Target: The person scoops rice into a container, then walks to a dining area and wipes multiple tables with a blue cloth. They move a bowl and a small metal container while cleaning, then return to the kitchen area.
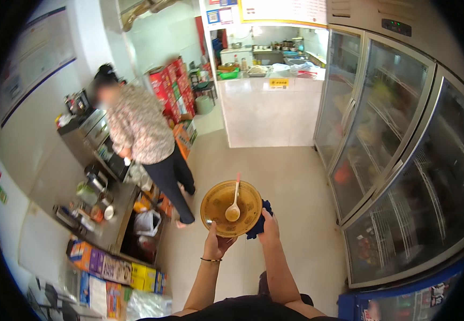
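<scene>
A round yellow-brown bowl (231, 207) is held out in front of me over the tiled floor. A pale spoon (234, 207) with a reddish handle tip lies inside it. My left hand (217, 243), with a thin bracelet on the wrist, grips the bowl from below at its near rim. My right hand (270, 229) holds a dark blue cloth (258, 223) pressed against the bowl's right side.
Another person (145, 140) in a patterned top stands at the steel counter (99, 209) on the left, among cups and utensils. Glass-door fridges (397, 160) line the right. Coloured boxes (115, 270) sit lower left, red crates (172, 88) behind, a white tiled counter (268, 109) ahead.
</scene>
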